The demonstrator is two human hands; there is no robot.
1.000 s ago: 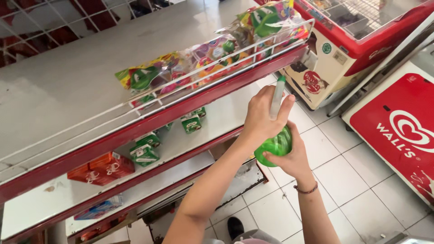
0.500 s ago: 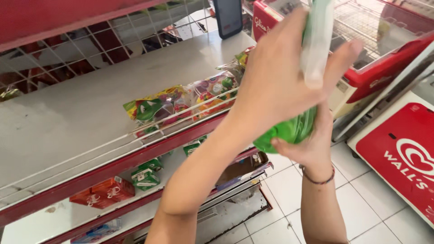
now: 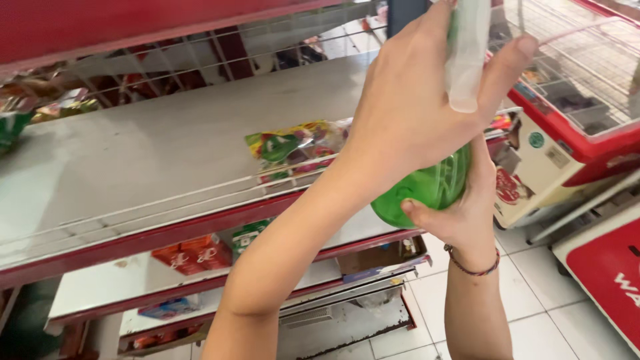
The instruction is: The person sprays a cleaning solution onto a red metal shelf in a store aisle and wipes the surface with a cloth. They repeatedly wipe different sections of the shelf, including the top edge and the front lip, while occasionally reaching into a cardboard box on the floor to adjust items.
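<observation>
Fingers of the left hand are wrapped around the pale neck of a green spray bottle, raised in front of the grey shelf. Right hand cups the bottle's round base from below, thumb pressed on it. Snack packets lie at the shelf's front rail, just behind the left forearm. A red chest freezer stands to the right.

one green bottle – two hands, two freezers

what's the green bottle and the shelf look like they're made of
Green bottle: probably translucent plastic, glossy, since light shows through it. Shelf: looks like painted metal, matt grey top with a red front edge and a thin wire rail.
</observation>
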